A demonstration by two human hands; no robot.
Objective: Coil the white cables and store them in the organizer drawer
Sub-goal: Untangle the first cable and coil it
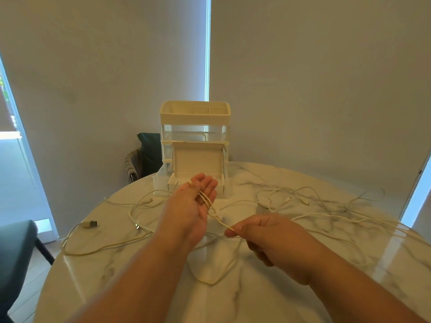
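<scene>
Right hand (268, 238): nearest the camera; thumb and forefinger pinch the cable (219, 220), the other fingers curled under.
Left hand (193, 201): fingers straight; a few turns of cable cross the palm, and the thumb seems to pin its end by the forefinger.
Cable: stretched between both hands, the rest trailing over the tabletop (233, 304).
Loose cables (305, 202): uncoiled; a tangle on the right, and one on the left ending in a plug (89, 224).
Drawer (161, 183): pulled out at the foot of the organizer (194, 117); a box (198, 159) with its lid up stands in it or just before it, I cannot tell which. No coil shows there.
Progress: early, by my reading; the first coil is only begun.
Left: finish this winding, coil the others, store them all.
</scene>
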